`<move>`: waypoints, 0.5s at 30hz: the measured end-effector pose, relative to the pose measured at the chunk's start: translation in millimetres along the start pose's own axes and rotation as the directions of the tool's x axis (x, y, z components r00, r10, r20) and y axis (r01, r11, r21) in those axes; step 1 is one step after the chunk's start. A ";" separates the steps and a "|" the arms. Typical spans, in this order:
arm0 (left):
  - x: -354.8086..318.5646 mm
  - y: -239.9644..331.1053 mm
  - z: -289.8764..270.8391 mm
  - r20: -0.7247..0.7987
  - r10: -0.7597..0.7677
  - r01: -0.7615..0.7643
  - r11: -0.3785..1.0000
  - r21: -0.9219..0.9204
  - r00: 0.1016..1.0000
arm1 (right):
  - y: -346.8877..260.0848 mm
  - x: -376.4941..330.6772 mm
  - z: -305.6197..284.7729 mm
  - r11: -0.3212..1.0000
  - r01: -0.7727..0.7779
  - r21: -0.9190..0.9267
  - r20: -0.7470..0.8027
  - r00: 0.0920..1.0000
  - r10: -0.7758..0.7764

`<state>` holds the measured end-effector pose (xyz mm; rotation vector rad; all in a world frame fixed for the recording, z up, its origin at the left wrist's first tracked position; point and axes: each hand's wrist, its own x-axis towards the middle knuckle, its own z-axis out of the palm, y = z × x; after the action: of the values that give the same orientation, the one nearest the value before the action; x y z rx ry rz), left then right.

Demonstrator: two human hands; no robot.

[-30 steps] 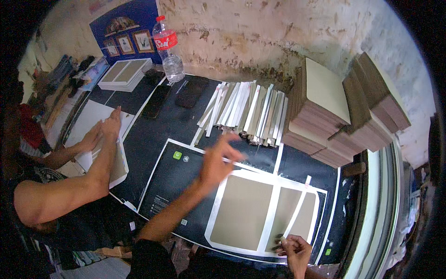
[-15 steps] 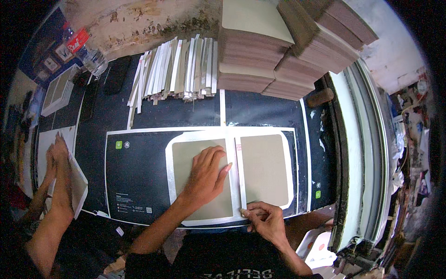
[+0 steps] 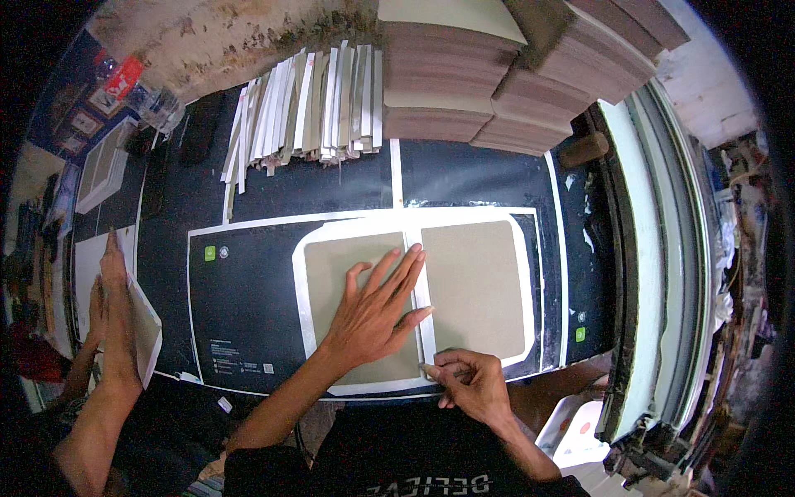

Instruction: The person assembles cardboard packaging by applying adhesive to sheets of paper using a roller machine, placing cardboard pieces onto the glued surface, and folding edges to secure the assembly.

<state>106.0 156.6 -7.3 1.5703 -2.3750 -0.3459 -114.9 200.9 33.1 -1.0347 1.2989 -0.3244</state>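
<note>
Two grey-beige boards, a left one [image 3: 327, 265] and a right one [image 3: 480, 290], lie flat on a white cover sheet [image 3: 301, 306] with cut corners. A narrow white strip [image 3: 426, 333] runs lengthwise in the gap between them. My left hand [image 3: 373, 313] rests on the left board, its fingers spread and their tips reaching the strip. At the strip's near end my right hand [image 3: 472, 383] is closed, thumb and fingers pinching there. What exactly lies between those fingertips is partly hidden, but the strip's end meets them.
Behind the sheet stand a pile of white and grey strips [image 3: 306, 108] and tall stacks of boards [image 3: 447, 74]. A long pale-green machine bar [image 3: 646, 248] borders the right side. At left, a co-worker's hands [image 3: 112, 273] touch a white sheet [image 3: 147, 331].
My left hand has shifted up and right, its fingers now spread out to the strip. My right hand stays at the strip's near end. The strip's pink mark no longer shows.
</note>
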 end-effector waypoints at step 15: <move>1.7 -0.5 5.3 0.046 -0.037 0.037 0.999 0.002 0.998 | 1.2 3.6 0.1 0.999 -0.035 0.031 0.005 0.999 0.035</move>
<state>104.0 155.1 -12.2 1.6251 -2.3832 -0.3928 -114.1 199.1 29.9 -0.9850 1.3024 -0.3145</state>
